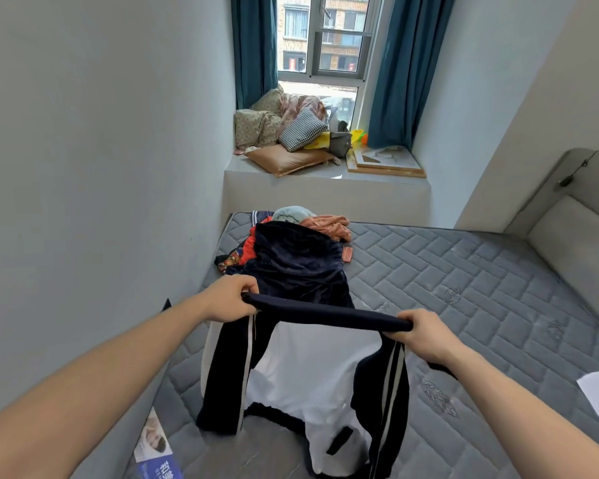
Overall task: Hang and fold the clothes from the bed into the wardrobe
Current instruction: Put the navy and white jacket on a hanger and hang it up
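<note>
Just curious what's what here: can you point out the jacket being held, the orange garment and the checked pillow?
jacket (308,368): head view, white panel.
orange garment (327,226): head view, crumpled middle.
checked pillow (301,131): head view, its face.

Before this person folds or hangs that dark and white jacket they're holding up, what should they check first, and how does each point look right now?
1. Left hand has a firm grip on the jacket hem: ok.
2. Right hand grips the other end: ok.
3. Hem stretched straight between the hands: ok.
4. Jacket hangs free of the clothes pile behind it: cannot tell, they overlap in view.
5. Bare mattress beside the jacket to lay it flat: ok.
6. Hanger or wardrobe within reach: cannot tell, neither is in view.
</note>
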